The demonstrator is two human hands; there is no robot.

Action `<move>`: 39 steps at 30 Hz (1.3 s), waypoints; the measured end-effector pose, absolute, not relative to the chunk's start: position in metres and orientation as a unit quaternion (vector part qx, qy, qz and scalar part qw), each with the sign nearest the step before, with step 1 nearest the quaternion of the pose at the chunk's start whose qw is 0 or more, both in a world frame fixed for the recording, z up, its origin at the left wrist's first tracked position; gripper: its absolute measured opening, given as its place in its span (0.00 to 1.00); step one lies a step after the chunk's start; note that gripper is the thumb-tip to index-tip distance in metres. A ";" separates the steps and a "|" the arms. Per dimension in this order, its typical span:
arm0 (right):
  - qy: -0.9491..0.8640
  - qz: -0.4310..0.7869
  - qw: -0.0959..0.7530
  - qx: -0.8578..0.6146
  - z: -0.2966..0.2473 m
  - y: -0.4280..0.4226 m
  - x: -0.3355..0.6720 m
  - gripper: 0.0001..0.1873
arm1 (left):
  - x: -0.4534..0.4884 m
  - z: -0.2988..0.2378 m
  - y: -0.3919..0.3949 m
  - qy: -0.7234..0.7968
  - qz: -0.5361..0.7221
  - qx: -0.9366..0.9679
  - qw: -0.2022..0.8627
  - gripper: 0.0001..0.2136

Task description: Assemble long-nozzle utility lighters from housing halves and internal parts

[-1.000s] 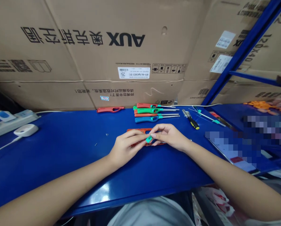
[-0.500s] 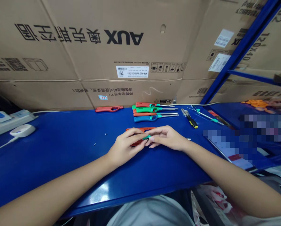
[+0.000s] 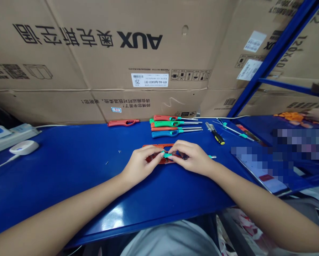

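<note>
An open orange lighter shell (image 3: pixel 159 146) lies on the blue table (image 3: pixel 68 167) under both my hands. My left hand (image 3: pixel 140 164) and my right hand (image 3: pixel 190 156) meet over it, fingers pinched on a small teal plastic piece (image 3: pixel 167 155) held at the shell's middle. A metal tube tip with a teal collar (image 3: pixel 212 156) pokes out to the right of my right hand. Most of the shell is hidden by my fingers.
Several finished stick lighters (image 3: pixel 172 128) in red, green, orange and blue lie in a row behind. A lone red handle (image 3: pixel 123 123) lies to their left. A yellow-black screwdriver (image 3: pixel 215 133), a white mouse (image 3: pixel 24 147) and a power strip (image 3: pixel 10 135) are on the table. Cardboard boxes (image 3: pixel 138 53) wall the back.
My hands lowered the teal piece from just above the orange shell onto it. My fingers now press it at the shell's middle, and the shell shows more between my hands.
</note>
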State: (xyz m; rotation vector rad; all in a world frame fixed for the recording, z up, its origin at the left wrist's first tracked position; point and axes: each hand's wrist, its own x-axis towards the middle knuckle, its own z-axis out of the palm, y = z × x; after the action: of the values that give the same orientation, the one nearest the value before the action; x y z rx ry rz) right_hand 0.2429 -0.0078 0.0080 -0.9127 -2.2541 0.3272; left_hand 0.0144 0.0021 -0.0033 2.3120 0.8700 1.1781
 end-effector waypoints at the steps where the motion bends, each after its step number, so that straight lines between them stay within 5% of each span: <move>1: -0.875 0.100 0.323 -0.346 0.009 -0.009 0.243 0.07 | 0.015 -0.003 0.002 0.315 0.420 0.823 0.217 0.09; 6: -0.891 0.039 0.298 -0.339 0.014 -0.010 0.244 0.08 | 0.017 -0.002 0.000 0.321 0.421 0.814 0.238 0.10; 13: -0.884 0.092 0.237 -0.393 0.018 0.000 0.267 0.07 | 0.007 -0.001 0.005 0.291 0.331 0.891 0.112 0.10; 20: -0.901 0.138 0.166 -0.377 0.019 0.003 0.272 0.05 | 0.006 -0.002 0.007 0.284 0.274 0.910 0.129 0.08; 39: -0.923 0.098 0.230 -0.291 0.007 0.001 0.261 0.11 | 0.007 -0.005 0.008 0.284 0.283 0.896 0.188 0.10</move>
State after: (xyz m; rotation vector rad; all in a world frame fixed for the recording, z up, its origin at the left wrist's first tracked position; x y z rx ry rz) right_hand 0.2607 0.0014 0.0073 -0.8009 -2.5408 0.2691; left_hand 0.0071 0.0079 -0.0050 2.5223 0.7998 0.7965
